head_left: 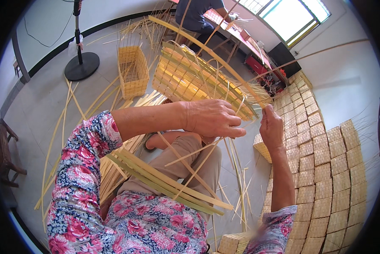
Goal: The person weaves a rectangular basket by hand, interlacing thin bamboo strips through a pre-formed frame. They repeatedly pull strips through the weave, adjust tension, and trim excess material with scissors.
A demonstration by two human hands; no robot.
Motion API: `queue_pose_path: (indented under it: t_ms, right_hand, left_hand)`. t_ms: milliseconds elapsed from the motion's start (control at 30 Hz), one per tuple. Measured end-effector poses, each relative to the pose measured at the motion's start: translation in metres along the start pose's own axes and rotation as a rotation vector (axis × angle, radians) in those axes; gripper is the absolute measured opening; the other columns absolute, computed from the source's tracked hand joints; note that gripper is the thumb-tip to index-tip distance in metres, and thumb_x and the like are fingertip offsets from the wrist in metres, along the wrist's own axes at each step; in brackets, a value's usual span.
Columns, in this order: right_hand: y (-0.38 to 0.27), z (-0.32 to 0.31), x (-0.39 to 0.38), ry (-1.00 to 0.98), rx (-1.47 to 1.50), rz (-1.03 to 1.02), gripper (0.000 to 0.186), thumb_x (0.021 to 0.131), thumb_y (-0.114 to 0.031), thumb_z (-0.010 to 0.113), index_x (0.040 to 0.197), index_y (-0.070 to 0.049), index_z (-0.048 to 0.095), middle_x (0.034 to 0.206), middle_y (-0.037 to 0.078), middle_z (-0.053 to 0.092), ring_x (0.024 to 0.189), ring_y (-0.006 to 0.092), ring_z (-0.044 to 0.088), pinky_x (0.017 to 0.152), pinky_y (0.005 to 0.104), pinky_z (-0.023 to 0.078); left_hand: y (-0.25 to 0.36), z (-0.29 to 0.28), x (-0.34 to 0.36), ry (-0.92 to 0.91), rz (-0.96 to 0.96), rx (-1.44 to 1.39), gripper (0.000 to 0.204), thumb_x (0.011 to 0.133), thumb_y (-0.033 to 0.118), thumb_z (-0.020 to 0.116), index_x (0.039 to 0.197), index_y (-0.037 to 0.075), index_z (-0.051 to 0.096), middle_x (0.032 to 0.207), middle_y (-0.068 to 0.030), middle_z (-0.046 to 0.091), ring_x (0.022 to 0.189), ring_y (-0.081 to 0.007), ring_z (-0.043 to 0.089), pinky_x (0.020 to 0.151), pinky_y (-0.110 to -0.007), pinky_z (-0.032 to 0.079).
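My right hand point(271, 127) is closed in a pinch on the near end of a long bamboo strip point(224, 57), which slants away to the upper left. My left hand point(213, 117) reaches across above my knees with its fingers curled; whatever they grip is hidden beneath. Just beyond it is a woven panel of bamboo strips point(190, 74), with upright strips sticking out. Narrow strips point(185, 165) cross below my left hand. Wider green and yellow strips point(164, 180) lie across my lap.
An open woven basket point(133, 72) stands at the far left by a black fan base point(82, 66). Stacked woven baskets point(315, 156) line the right wall. Loose strips litter the floor. Another person point(194, 17) works at a table at the back; a wooden stool point(5, 152) stands left.
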State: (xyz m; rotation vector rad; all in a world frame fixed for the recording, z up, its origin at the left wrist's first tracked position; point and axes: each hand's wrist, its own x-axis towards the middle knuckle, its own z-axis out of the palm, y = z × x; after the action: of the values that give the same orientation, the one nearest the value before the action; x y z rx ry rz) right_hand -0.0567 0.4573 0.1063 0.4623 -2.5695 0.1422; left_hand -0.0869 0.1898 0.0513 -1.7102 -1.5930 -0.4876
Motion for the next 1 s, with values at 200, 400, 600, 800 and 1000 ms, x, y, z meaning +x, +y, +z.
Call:
queue_pose_path:
  t_ms: [200, 400, 600, 800, 1000]
  right_hand:
    - [0.014, 0.008, -0.007, -0.053, -0.131, -0.068, 0.005, 0.092, -0.003, 0.051, 0.096, -0.005, 0.052, 0.086, 0.021, 0.064, 0.082, 0.0458, 0.063, 0.067, 0.0545, 0.047]
    - [0.063, 0.013, 0.017, 0.025, -0.056, -0.136, 0.010, 0.095, -0.005, 0.052, 0.103, -0.003, 0.057, 0.086, 0.023, 0.065, 0.080, 0.0423, 0.065, 0.069, 0.0499, 0.050]
    - [0.085, 0.018, 0.001, 0.062, 0.770, 0.481, 0.007, 0.097, -0.016, 0.067, 0.095, -0.010, 0.066, 0.087, -0.002, 0.065, 0.080, 0.0097, 0.062, 0.065, 0.0249, 0.053]
    - [0.069, 0.040, -0.001, 0.192, 1.169, 0.599, 0.010, 0.098, -0.019, 0.067, 0.100, -0.009, 0.066, 0.097, 0.003, 0.069, 0.090, 0.0123, 0.066, 0.076, 0.0296, 0.061]
    - [0.085, 0.043, -0.005, 0.182, 1.350, 0.557, 0.009, 0.101, -0.012, 0.060, 0.107, -0.005, 0.061, 0.108, 0.011, 0.070, 0.103, 0.0197, 0.069, 0.081, 0.0340, 0.063]
  left_hand:
    - [-0.013, -0.017, 0.013, 0.071, -0.020, 0.030, 0.045, 0.082, 0.021, 0.069, 0.124, 0.014, 0.054, 0.091, -0.0058, 0.059, 0.085, -0.0269, 0.067, 0.077, -0.039, 0.054]
    - [-0.124, -0.111, 0.076, 1.013, -0.494, 0.289, 0.057, 0.086, 0.026, 0.073, 0.135, 0.008, 0.052, 0.114, -0.0172, 0.061, 0.107, -0.0336, 0.059, 0.094, -0.042, 0.046]
    - [-0.083, -0.130, 0.017, 0.791, -0.736, 0.333, 0.028, 0.087, 0.007, 0.064, 0.115, 0.005, 0.065, 0.099, -0.0187, 0.064, 0.096, -0.0321, 0.065, 0.083, -0.043, 0.052]
    - [-0.080, -0.010, -0.065, 0.224, -0.677, 0.419, 0.057, 0.081, 0.002, 0.066, 0.135, 0.016, 0.055, 0.136, -0.0156, 0.050, 0.121, -0.0370, 0.055, 0.095, -0.044, 0.051]
    - [-0.091, 0.009, -0.060, 0.220, -0.797, 0.480, 0.068, 0.079, 0.003, 0.070, 0.142, 0.018, 0.048, 0.138, -0.0175, 0.046, 0.118, -0.0364, 0.055, 0.086, -0.044, 0.053]
